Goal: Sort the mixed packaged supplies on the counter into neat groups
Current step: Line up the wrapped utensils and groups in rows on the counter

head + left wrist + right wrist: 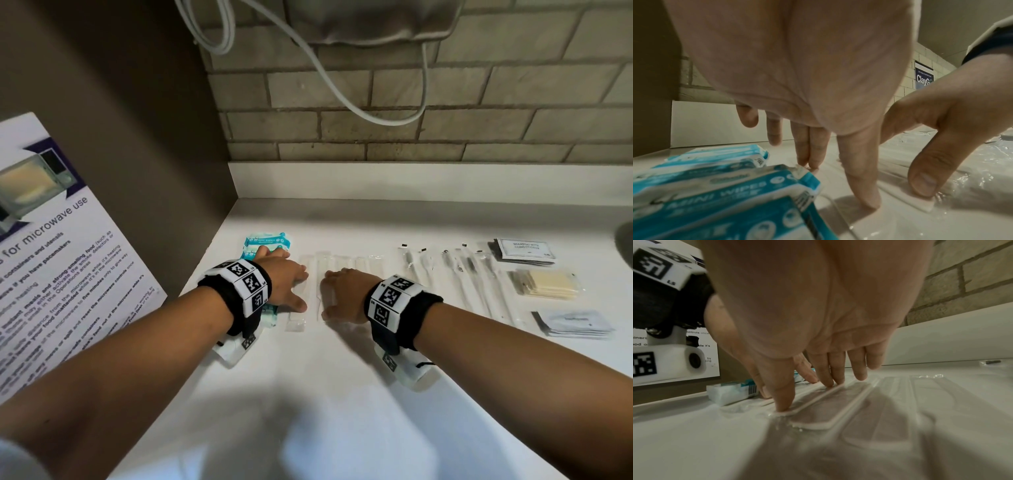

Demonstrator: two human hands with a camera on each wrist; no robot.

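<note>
Both hands, left hand (286, 282) and right hand (342, 296), press straight fingers (865, 191) on the clear sleeves (337, 263), right of the wipes packs (269, 244). Slide edges flush; press lightly, film likely slippery.

The left hand (286, 279) hides most of the wipes packs (269, 244) beneath it.

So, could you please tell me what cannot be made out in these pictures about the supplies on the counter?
- Head view: the left hand and its wristband cover most of the wipes packs.
- Head view: print on the grey sachets is too blurred to read.
- Right wrist view: the clear packets show white outlines only; their contents cannot be told.
- Left wrist view: the right hand hides the supplies behind it.
</note>
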